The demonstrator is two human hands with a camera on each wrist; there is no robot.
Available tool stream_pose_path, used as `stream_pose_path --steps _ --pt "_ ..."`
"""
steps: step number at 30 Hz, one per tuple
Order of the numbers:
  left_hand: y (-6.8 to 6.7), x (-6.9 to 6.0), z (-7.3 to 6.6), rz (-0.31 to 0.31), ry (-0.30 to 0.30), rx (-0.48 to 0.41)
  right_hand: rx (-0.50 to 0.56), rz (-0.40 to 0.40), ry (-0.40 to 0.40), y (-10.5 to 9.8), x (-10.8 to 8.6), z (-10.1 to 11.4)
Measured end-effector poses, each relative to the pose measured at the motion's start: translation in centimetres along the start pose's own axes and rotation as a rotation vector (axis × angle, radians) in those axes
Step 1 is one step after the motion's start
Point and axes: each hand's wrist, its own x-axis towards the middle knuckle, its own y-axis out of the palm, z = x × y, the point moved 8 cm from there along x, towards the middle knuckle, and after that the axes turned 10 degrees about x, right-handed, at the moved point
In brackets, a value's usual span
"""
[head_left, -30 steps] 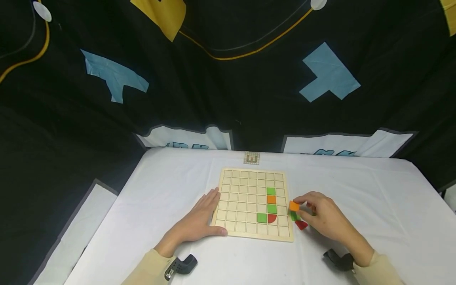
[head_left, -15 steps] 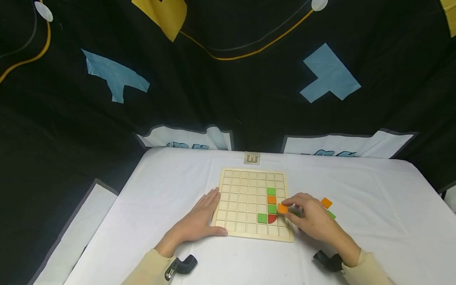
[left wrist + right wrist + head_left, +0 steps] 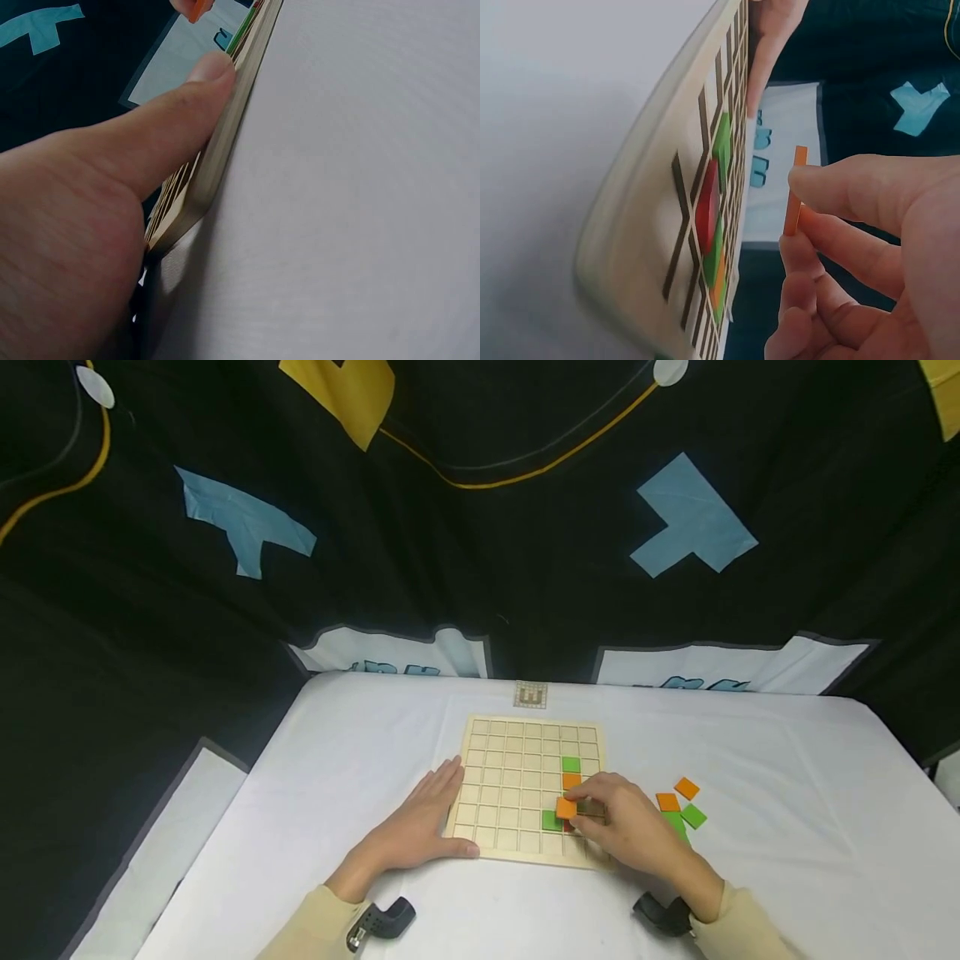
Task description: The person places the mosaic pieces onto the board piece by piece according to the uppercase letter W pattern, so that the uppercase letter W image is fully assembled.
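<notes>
A wooden grid board (image 3: 502,777) lies on the white table. Along its left edge rests my left hand (image 3: 420,822), fingers straight, with the thumb over the near edge. My right hand (image 3: 633,822) pinches an orange square tile (image 3: 566,808) between thumb and fingers; the right wrist view shows this orange tile (image 3: 796,191) held above the board surface. Set in the grid are a green tile (image 3: 571,764), an orange tile (image 3: 572,781), another green tile (image 3: 551,821) and a red quarter-round tile (image 3: 709,210), the red one mostly hidden by the held tile in the head view.
Right of the board lie loose tiles: orange tiles (image 3: 686,788) and green tiles (image 3: 693,816), close together. A small patterned card (image 3: 531,694) sits beyond the board's far edge. A dark curtain (image 3: 480,568) hangs behind the table.
My right hand has carried the orange tile leftward from the board's right side to over the filled cells. Loose tiles at the right have come into view. My left hand has stayed put.
</notes>
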Motion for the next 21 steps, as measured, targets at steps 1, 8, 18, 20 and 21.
stream_pose_path --steps 1,8,18,20,21 --pt "-0.1 0.0 0.0 -0.002 0.001 -0.001 0.002 0.001 -0.001 0.2 0.1 0.1" --pt "0.0 0.1 0.0 0.004 0.002 -0.002 -0.016 -0.003 0.003 1.6 0.6 0.4" --pt "-0.1 0.1 0.1 -0.004 -0.002 0.002 -0.018 0.015 0.016 2.9 1.1 0.8" --pt "0.0 0.1 0.1 -0.004 -0.001 0.000 -0.019 0.024 0.018 3.1 1.1 0.8" --pt "0.0 0.1 0.1 -0.004 0.000 -0.001 -0.021 0.028 0.015 3.2 1.1 0.8"
